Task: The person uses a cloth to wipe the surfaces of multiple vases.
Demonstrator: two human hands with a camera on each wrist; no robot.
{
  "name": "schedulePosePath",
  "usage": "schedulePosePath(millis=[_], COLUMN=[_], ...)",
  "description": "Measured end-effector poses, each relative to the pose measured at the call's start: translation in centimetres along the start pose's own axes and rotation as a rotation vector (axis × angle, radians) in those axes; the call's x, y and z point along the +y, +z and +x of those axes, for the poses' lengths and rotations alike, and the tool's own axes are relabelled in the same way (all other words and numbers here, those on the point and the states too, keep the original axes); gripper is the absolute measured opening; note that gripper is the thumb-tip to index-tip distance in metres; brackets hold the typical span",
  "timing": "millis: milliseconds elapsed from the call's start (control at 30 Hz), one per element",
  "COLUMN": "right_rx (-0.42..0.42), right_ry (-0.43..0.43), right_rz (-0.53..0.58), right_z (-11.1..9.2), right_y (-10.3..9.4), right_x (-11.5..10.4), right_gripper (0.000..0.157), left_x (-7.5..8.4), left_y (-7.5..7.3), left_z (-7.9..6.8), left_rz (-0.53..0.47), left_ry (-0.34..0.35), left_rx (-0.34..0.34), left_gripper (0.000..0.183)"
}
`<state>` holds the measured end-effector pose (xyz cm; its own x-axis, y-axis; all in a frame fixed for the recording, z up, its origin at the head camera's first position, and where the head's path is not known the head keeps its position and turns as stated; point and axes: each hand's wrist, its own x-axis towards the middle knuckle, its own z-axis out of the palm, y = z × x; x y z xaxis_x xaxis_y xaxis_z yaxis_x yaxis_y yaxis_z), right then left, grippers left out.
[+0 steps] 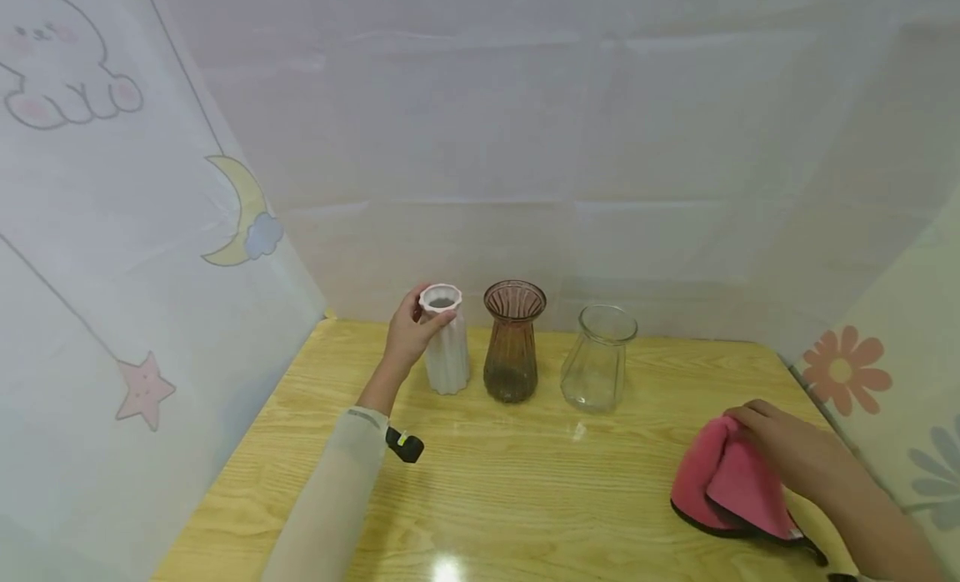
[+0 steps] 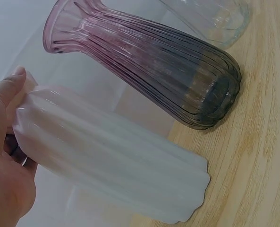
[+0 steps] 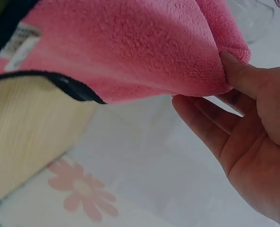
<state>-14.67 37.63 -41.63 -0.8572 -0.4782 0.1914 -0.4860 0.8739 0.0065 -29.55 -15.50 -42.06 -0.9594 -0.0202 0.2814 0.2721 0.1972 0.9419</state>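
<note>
At the back of the wooden table, my left hand (image 1: pixel 410 335) grips a white ribbed vase (image 1: pixel 447 357) around its neck, thumb on the near side. The left wrist view shows this vase (image 2: pixel 116 151) upright with its scalloped base at the tabletop. On the right, my right hand (image 1: pixel 797 449) pinches the top of a folded pink cloth (image 1: pixel 750 486) with dark edging. In the right wrist view, thumb and fingers hold a fold of the fuzzy cloth (image 3: pixel 130 52); a small white label shows near its edge.
Just right of the white vase stands a purple-brown glass vase (image 1: pixel 512 348), and beyond it a clear glass vase (image 1: pixel 596 365). The wooden table (image 1: pixel 510 490) meets pale printed sheets (image 1: pixel 487 148) at the back and sides.
</note>
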Motion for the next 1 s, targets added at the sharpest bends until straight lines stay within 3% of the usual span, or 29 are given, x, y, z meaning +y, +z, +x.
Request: schedulePosePath(millis=[233,367,567,700,933,1000], right_rx=[-0.064,-0.056,-0.109,-0.136,-0.161,-0.156], right_ry=[0.070,0.094,0.141,0.161,0.176,0.178], right_rz=[0.123,0.141,0.150,0.163,0.163,0.157], right_z=[3.2,4.1,4.9,5.4,5.5,5.6], right_y=[2.5,3.5,5.0,5.6,5.6,5.5], right_x=[-0.9,-1.0,-0.8,-1.0,-1.7,-2.0], right_gripper=[0.018,0.017,0.020,0.021,0.024,0.025], left_x=[-0.4,-0.4,-0.2,0.6,3.9,3.4], left_y=[-0.5,-0.7,-0.9,-0.8,-0.7,-0.7], left_z=[-0.4,-0.5,-0.6,-0.8,-2.4,-2.2], left_rz=[0.007,0.010,0.012,0.030,0.037,0.030], left_ry=[-0.005,-0.007,-0.012,-0.030,-0.045,-0.036], left_rx=[0.003,0.003,-0.011,-0.017,-0.030,-0.027], left_gripper=[0.086,0.088,0.087,0.084,0.081,0.082])
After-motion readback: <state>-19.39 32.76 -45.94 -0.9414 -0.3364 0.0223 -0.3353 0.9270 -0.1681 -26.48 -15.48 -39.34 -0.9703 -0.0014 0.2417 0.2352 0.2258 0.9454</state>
